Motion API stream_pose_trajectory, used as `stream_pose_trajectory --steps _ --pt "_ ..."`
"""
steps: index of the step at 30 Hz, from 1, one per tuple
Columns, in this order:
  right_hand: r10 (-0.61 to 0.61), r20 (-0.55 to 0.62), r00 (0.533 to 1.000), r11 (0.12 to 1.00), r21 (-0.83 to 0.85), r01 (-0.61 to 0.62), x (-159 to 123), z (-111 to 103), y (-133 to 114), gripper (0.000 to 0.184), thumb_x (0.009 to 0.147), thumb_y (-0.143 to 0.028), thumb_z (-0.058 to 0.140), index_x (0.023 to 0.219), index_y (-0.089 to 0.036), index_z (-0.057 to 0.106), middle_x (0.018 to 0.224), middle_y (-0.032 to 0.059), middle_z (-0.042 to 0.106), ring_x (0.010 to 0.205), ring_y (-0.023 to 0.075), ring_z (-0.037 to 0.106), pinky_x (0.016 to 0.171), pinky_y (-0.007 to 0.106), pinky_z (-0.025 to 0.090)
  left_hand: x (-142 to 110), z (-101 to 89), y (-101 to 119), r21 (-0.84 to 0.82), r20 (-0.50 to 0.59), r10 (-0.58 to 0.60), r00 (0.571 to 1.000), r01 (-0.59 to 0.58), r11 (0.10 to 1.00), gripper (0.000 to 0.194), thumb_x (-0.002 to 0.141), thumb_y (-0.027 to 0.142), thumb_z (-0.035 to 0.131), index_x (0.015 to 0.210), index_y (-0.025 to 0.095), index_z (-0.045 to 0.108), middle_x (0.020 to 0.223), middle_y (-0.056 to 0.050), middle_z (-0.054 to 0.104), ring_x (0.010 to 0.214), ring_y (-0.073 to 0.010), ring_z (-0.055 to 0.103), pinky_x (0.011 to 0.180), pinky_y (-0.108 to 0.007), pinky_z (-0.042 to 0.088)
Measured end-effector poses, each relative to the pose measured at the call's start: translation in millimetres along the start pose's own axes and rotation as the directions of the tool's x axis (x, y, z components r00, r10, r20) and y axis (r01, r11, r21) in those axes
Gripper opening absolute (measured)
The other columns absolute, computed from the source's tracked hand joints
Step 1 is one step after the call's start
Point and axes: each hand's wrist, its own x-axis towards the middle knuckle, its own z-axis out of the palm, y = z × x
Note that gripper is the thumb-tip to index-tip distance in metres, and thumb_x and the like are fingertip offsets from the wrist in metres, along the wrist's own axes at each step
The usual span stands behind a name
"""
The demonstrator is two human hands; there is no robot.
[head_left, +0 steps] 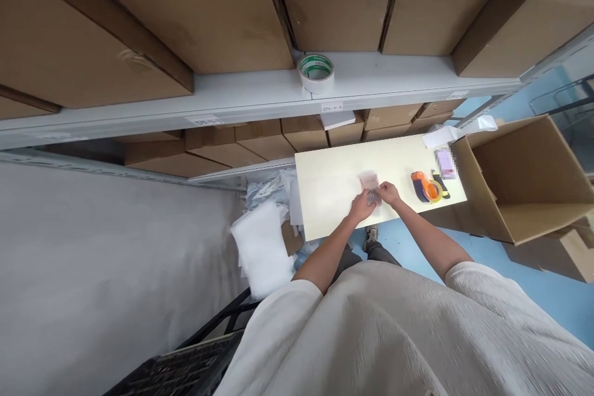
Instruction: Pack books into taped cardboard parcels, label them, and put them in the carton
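Over the pale yellow table (329, 167), both my hands are closed on one small packet (369, 179). It looks thin and partly see-through, pinkish at its far end with a grey, dark-marked patch between my hands. My left hand (362, 205) grips its near left side. My right hand (388, 193) pinches its right edge with bent fingers. What exactly the packet contains is too small to make out. To the right of my hands lie an orange tape dispenser (420, 187) with a yellowish roll and a black-and-yellow tool (444, 188), perhaps a cutter.
A large open cardboard box (505, 198) stands against the table's right end. A metal shelf (250, 90) with cardboard boxes crosses ahead, bearing a tape roll (316, 74). White packing sheets (262, 247) are piled left of the table. A black crate (180, 365) is at lower left.
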Motion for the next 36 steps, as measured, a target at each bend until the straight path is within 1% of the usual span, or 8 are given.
stream_pose_trajectory --steps 4,8,16,20,26,29,33,36 --pt "-0.007 0.043 0.999 0.997 0.073 0.004 -2 -32 9 0.02 0.084 -0.039 0.071 0.08 -0.025 0.058 0.077 -0.0013 0.068 0.076 0.0185 0.065 0.068 0.027 0.051 15 22.9 27 -0.289 0.017 0.041 0.999 -0.034 0.957 0.061 0.093 0.026 0.077 0.149 0.024 0.052 0.153 -0.014 0.065 0.13 -0.0261 0.07 0.106 -0.039 0.058" --pt "-0.016 0.177 0.984 0.957 0.288 -0.036 -8 -40 8 0.043 0.099 -0.063 0.059 0.085 -0.022 0.063 0.092 0.007 0.077 0.08 0.0203 0.071 0.07 0.029 0.055 17 26.6 32 -0.373 -0.031 -0.011 0.999 -0.001 0.928 0.052 0.097 0.032 0.075 0.144 0.021 0.055 0.151 -0.017 0.065 0.122 -0.0257 0.072 0.102 -0.039 0.059" --pt "-0.076 0.378 0.923 0.91 0.404 -0.091 -15 -5 -6 0.054 0.101 -0.073 0.056 0.109 -0.024 0.076 0.126 0.0107 0.081 0.11 0.025 0.071 0.09 0.034 0.055 15 -2.8 -16 -0.277 -0.127 -0.243 0.962 0.201 0.94 0.038 0.103 0.02 0.048 0.137 0.024 0.064 0.129 -0.009 0.075 0.121 -0.0283 0.07 0.106 -0.04 0.054" --pt "-0.095 0.37 0.924 0.927 0.372 -0.054 -17 17 -7 0.051 0.098 -0.071 0.062 0.108 -0.024 0.078 0.132 0.0101 0.078 0.113 0.0265 0.069 0.092 0.036 0.055 26 -6.1 -41 -0.152 -0.2 -0.32 0.926 0.293 0.944 0.036 0.097 0.017 0.056 0.13 0.02 0.07 0.131 -0.016 0.07 0.131 -0.0348 0.064 0.116 -0.047 0.048" --pt "-0.123 0.368 0.922 0.941 0.339 -0.01 -19 32 4 0.046 0.095 -0.065 0.066 0.111 -0.024 0.079 0.119 0.0085 0.079 0.11 0.0272 0.069 0.097 0.041 0.057 25 0.6 -61 -0.247 -0.255 -0.234 0.938 0.17 0.954 0.06 0.091 0.015 0.066 0.15 0.018 0.058 0.138 -0.017 0.069 0.135 -0.0326 0.063 0.121 -0.047 0.045" --pt "-0.15 0.245 0.958 0.944 0.323 0.065 -17 31 14 0.038 0.093 -0.056 0.066 0.111 -0.024 0.077 0.122 0.0087 0.078 0.112 0.0279 0.069 0.101 0.044 0.057 11 2.5 -67 -0.227 -0.299 -0.198 0.934 0.132 0.965 0.06 0.091 0.015 0.064 0.151 0.018 0.058 0.146 -0.018 0.065 0.136 -0.033 0.064 0.124 -0.05 0.044" --pt "-0.028 0.041 0.999 0.978 0.206 0.019 -10 28 21 0.033 0.089 -0.041 0.064 0.116 -0.026 0.074 0.126 0.0082 0.077 0.121 0.0286 0.068 0.111 0.045 0.053 -5 3.7 -71 -0.29 -0.22 -0.155 0.963 0.088 0.953 0.057 0.091 0.013 0.061 0.148 0.02 0.061 0.142 -0.016 0.07 0.126 -0.0304 0.07 0.117 -0.049 0.052" --pt "0.089 0.054 0.995 0.975 0.201 -0.098 -6 28 21 0.044 0.085 -0.039 0.065 0.126 -0.022 0.07 0.123 0.01 0.077 0.116 0.0285 0.072 0.105 0.042 0.056 -9 5.2 -69 -0.348 -0.178 -0.169 0.969 0.098 0.932 0.06 0.09 0.014 0.065 0.149 0.019 0.061 0.147 -0.016 0.068 0.126 -0.0299 0.07 0.116 -0.047 0.054"
